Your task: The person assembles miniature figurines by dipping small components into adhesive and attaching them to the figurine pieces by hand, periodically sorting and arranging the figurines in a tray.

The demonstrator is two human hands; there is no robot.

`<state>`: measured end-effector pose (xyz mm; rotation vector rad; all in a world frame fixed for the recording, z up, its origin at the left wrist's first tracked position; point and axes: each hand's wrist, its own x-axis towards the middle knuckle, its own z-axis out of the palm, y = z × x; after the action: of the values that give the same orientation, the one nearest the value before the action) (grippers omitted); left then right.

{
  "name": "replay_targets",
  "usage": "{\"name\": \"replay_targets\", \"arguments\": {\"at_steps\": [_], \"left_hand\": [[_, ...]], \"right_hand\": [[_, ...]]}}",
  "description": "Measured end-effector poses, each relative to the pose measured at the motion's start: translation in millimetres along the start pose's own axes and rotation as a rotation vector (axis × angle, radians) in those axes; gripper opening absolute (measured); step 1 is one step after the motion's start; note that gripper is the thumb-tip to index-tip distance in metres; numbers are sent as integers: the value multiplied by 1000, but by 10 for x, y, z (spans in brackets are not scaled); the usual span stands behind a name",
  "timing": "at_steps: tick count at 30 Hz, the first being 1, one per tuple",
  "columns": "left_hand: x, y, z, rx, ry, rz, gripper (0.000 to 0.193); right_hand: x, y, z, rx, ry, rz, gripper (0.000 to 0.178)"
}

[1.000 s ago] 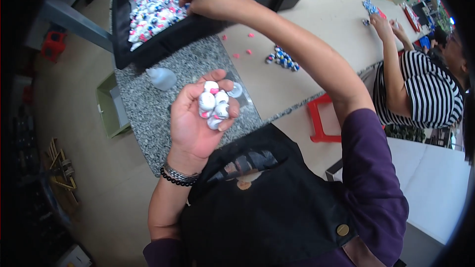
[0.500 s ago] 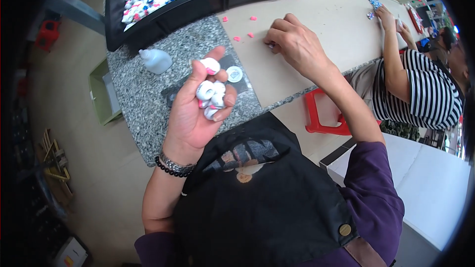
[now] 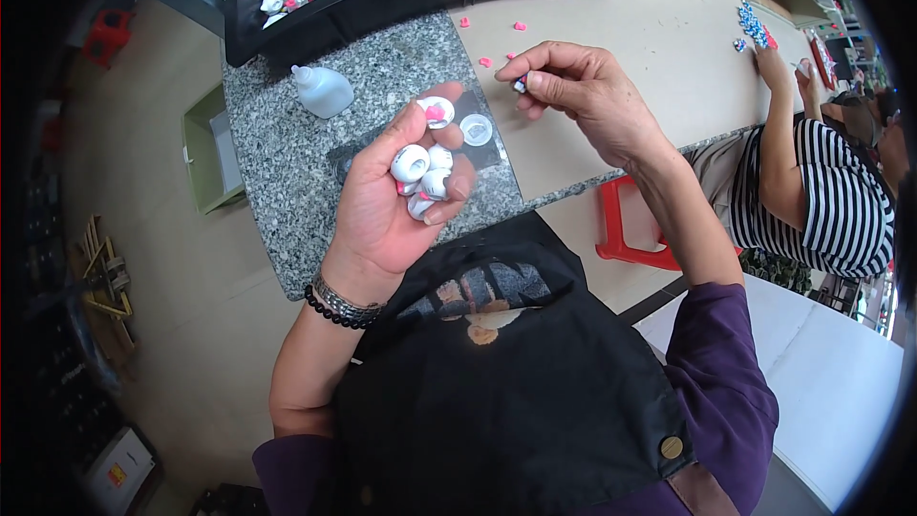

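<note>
My left hand [image 3: 373, 205], palm up, has its fingers curled round several small white ball-shaped pieces [image 3: 411, 163], some with pink parts. Between its thumb and forefinger sits one more white piece with a pink patch [image 3: 437, 113]. Over the beige tabletop my right hand [image 3: 607, 105] pinches a small dark and white piece [image 3: 521, 84] between thumb and forefinger; its exact kind is too small to tell. Near the right hand lie a few small pink pieces [image 3: 520, 27]. Beside my left fingertips is a small round clear dish [image 3: 476, 130] on the table.
A pale squeeze bottle [image 3: 325, 92] stands on the grey speckled slab [image 3: 277, 153]. Behind it is a black tray [image 3: 382, 31] full of white, pink and blue pieces. To the right a co-worker in a striped shirt [image 3: 845, 182] handles blue pieces. A red stool [image 3: 616, 229] stands below the table.
My right hand has turned and come up off the tabletop, and the small piece now shows in its pinch. The top white piece in my left hand shows more pink. The view has shifted slightly.
</note>
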<state>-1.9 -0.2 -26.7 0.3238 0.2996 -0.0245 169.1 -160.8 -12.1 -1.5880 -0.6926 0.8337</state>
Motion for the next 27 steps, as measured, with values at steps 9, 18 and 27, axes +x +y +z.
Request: {"name": "replay_targets", "arguments": {"at_steps": [9, 18, 27], "left_hand": [[-69, 47, -68, 9, 75, -7, 24], [-83, 102, -10, 59, 40, -18, 32], [-96, 52, -94, -67, -22, -28, 38]], "right_hand": [[-38, -12, 141, 301, -54, 123, 17], [-80, -107, 277, -309, 40, -122, 15], [-52, 18, 364, -899, 20, -606, 15]]}}
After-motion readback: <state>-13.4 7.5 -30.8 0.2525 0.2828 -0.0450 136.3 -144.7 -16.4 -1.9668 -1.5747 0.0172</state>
